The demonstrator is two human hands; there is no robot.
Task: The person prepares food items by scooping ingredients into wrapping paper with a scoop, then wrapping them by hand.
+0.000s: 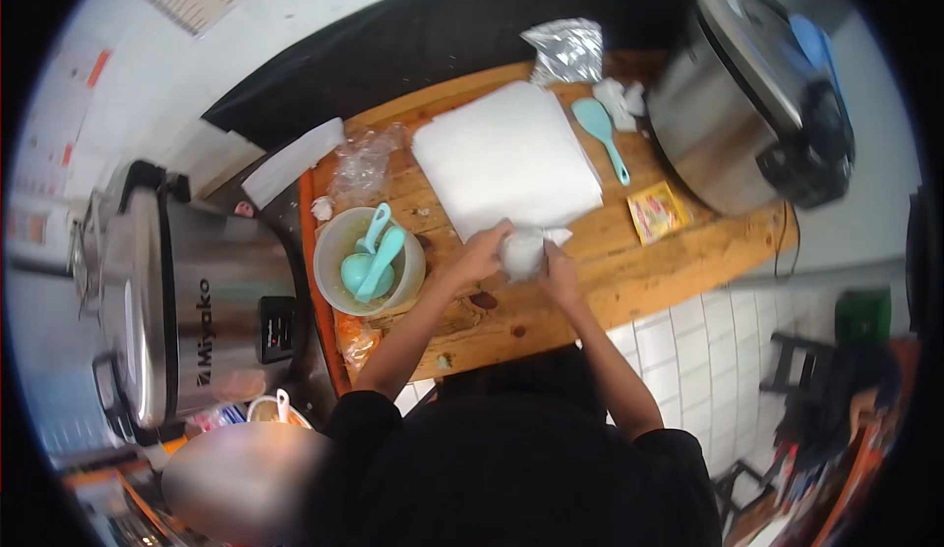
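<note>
Closed on a white bundle [522,250] from either side: left hand [482,257], right hand [562,274]. Lies between, neither nearer, against the paper stack [506,159] toward the desk's [678,262] front edge.

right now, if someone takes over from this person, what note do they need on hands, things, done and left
Hands: left hand and right hand are both closed on the white bundle, at the near edge of the stack of white sheets.
Things: bowl with teal scoops to the left of the hands; teal spoon and yellow sachet to the right, on the wooden table.
Done: the bundle looks formed in a sheet.
Left: it is not set down; the hands hide whether the wrap is closed.
</note>
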